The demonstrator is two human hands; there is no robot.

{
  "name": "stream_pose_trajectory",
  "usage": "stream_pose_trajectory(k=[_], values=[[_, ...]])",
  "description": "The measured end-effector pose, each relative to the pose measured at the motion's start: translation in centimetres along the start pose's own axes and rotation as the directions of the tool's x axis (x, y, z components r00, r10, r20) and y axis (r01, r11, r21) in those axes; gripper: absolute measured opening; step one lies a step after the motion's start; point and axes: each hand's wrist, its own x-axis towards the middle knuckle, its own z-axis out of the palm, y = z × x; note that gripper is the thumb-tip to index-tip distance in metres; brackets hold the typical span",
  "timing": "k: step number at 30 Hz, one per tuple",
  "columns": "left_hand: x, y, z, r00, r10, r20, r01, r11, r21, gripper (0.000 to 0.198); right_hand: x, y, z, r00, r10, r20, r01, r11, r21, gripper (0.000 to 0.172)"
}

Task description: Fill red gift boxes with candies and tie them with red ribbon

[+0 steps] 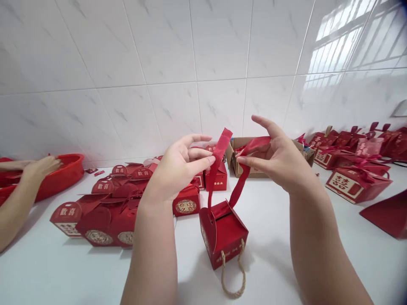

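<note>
A small red gift box (227,233) stands on the white table in front of me, its lid folded shut and a twisted rope handle (233,292) hanging from its near side. A red ribbon (211,188) comes up from the top of the box in two ends. My left hand (182,165) pinches one end between thumb and fingers, and its tip sticks up above the grip. In my right hand (273,156) the other end is pinched, with the index finger raised. Both ends are held up and apart over the box, with no knot visible.
Several red boxes (101,220) are grouped at the left, behind my forearm. A cardboard box (237,169) stands by the tiled wall. More boxes with bows (359,182) fill the right. At far left, another person's hand (41,169) reaches into a red basin (68,180).
</note>
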Motion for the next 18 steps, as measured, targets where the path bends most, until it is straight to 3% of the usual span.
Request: stream_pose_trajectory(k=[4, 7, 9, 14, 18], values=[[0.0, -0.2, -0.1, 1.000, -0.010, 0.024, 0.009, 0.999, 0.037, 0.023, 0.1, 0.2, 0.1, 0.998, 0.060, -0.032, -0.059, 0.998, 0.028, 0.115], [-0.3, -0.4, -0.2, 0.999, 0.023, -0.031, -0.021, 0.999, 0.047, 0.012, -0.2, 0.0, 0.2, 0.996, 0.070, -0.052, -0.069, 0.997, 0.030, 0.118], [-0.6, -0.4, -0.2, 0.997, 0.042, -0.070, -0.039, 0.998, 0.049, 0.013, -0.5, -0.4, 0.1, 0.994, 0.057, -0.097, -0.054, 0.998, 0.036, 0.104], [-1.1, -0.3, 0.4, 0.990, 0.066, -0.128, -0.062, 0.997, 0.037, 0.015, -0.8, -1.4, 0.2, 0.994, 0.033, -0.107, -0.017, 0.989, 0.150, 0.028], [-1.1, -0.1, 1.2, 0.979, 0.083, -0.184, -0.085, 0.996, -0.006, 0.013, -0.7, -1.4, 0.4, 0.993, 0.018, -0.120, 0.015, 0.964, 0.267, 0.013]])
